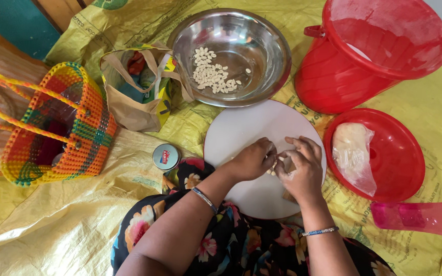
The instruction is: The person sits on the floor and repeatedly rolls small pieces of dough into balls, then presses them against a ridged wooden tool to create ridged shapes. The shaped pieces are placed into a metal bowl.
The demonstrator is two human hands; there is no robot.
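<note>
Pinching a small dough piece (273,170) between fingers (282,156) over the white board (241,133).

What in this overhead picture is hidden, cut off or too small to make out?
- What the left hand and right hand pinch over the round white board: fingers cover it.
- Woven basket contents: dark inside.
- Paper bag contents: folded top hides them.
- Pink plastic item: cut by right edge.
- Small pale pieces in the steel bowl: too small to identify.
</note>
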